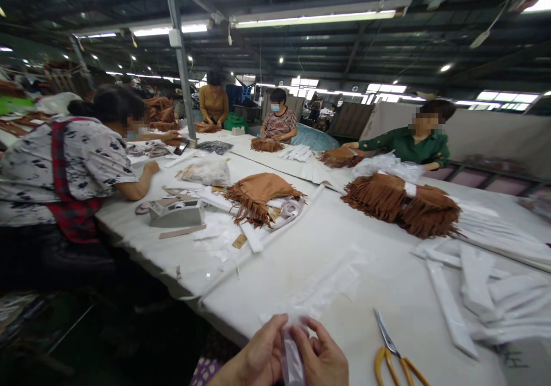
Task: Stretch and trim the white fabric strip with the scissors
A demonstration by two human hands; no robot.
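Note:
Close to the table's front edge, both my hands meet on a clear plastic bag (293, 356). My left hand (263, 351) grips its left side between thumb and fingers. My right hand (321, 352) pinches it from the right, fingers curled. Part of the plastic hangs down between the hands, and a flat translucent stretch lies on the table beyond them. To the right of my right hand lie scissors (392, 351) with yellow handles, blades pointing away from me. Farther right is a pile of white wrapped strips (486, 294).
Brown fringed pieces (402, 202) are stacked at the right, and another fringed piece (264, 193) lies mid-table. A grey tape dispenser (177, 213) stands at the left among paper scraps. A person in a floral shirt (81, 156) leans in from the left; several others work across the table.

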